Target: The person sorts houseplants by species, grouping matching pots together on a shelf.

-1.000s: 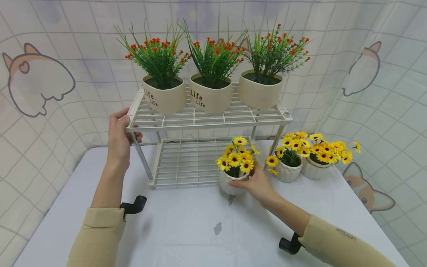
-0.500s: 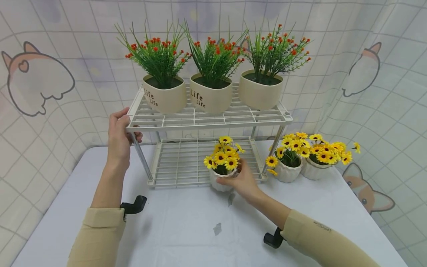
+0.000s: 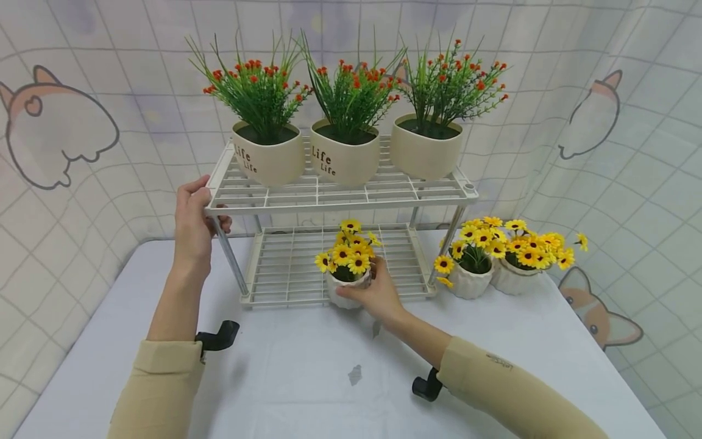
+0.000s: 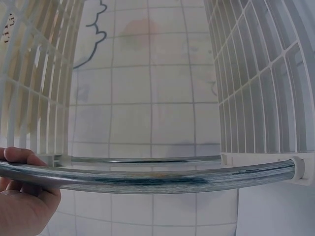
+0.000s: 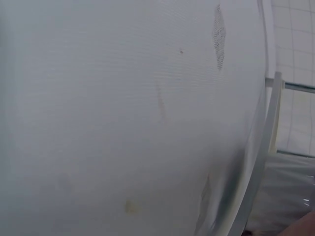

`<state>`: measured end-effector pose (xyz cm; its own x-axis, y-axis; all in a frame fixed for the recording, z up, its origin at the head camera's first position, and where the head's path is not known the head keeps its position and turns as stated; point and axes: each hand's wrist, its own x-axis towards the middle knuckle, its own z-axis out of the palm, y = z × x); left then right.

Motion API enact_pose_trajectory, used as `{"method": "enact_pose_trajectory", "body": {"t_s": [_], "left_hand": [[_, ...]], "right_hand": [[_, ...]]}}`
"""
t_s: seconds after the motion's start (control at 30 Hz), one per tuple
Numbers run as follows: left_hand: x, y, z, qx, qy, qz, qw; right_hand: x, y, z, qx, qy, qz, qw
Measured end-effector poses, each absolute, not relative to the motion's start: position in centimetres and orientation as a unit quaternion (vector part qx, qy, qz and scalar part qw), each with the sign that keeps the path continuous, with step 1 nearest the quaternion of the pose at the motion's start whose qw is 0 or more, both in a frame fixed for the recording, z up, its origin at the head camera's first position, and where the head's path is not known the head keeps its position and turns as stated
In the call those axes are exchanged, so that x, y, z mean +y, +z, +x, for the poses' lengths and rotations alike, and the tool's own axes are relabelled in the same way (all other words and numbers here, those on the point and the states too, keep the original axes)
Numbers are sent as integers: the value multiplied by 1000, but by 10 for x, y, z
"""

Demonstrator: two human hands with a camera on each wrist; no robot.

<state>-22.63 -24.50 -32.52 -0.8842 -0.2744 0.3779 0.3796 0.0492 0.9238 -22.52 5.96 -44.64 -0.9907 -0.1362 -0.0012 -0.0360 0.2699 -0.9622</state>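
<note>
My right hand (image 3: 378, 297) grips a small white ribbed pot of yellow daisies (image 3: 347, 292), thumb in front and fingers round its right side. The pot overlaps the front edge of the lower tier of a white two-tier wire rack (image 3: 285, 268) in the head view. My left hand (image 3: 193, 228) holds the rack's upper left front corner, fingers curled round the metal post (image 4: 162, 179), as the left wrist view shows. In the right wrist view only a sliver of the right hand (image 5: 300, 227) appears at the lower right corner, and the pot is out of sight there.
Three cream pots with red-flowered plants (image 3: 345, 155) stand in a row on the upper tier. To the rack's right, two more white pots of yellow daisies (image 3: 470, 283) sit on the white-covered table (image 3: 296, 378). A printed tile-pattern curtain (image 3: 153, 122) hangs behind.
The right hand has carried the daisy pot leftward along the rack's front edge, from near its right post toward the middle. My left hand has kept its hold on the rack.
</note>
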Motion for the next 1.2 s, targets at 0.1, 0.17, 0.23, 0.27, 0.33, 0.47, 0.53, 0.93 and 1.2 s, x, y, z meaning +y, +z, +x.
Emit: {"method": "enact_pose_trajectory", "body": {"t_s": [0.1,0.17,0.23,0.27,0.33,0.47,0.53,0.93,1.2], "left_hand": [[-245,-326,-227,-682,-690,-38,239],[-245,-326,-227,-680,-692,-39,239],[-245,-325,-228,-680,-692,-40,239],[-245,-325,-228,-679,-693,-42,238],[-245,-325,-228,-680,-692,-44,238],[-245,-324,-228,-678,-694,-44,237],[-245,-324,-227,-680,-693,-42,236],[-245,-325,-228,-693,-678,-41,241],[-245,-325,-227,-683,-691,-33,234]], "right_hand": [[53,-446,-225,796,-599,-71,45],[50,-447,-226,796,-598,-84,49],[47,-448,-226,791,-603,-94,54],[45,-447,-226,787,-606,-97,56],[42,-447,-226,779,-616,-104,59],[36,-448,-226,768,-627,-111,66],[33,-449,-227,770,-624,-113,71],[20,-447,-236,780,-606,-131,85],[13,-448,-238,792,-592,-127,80]]}}
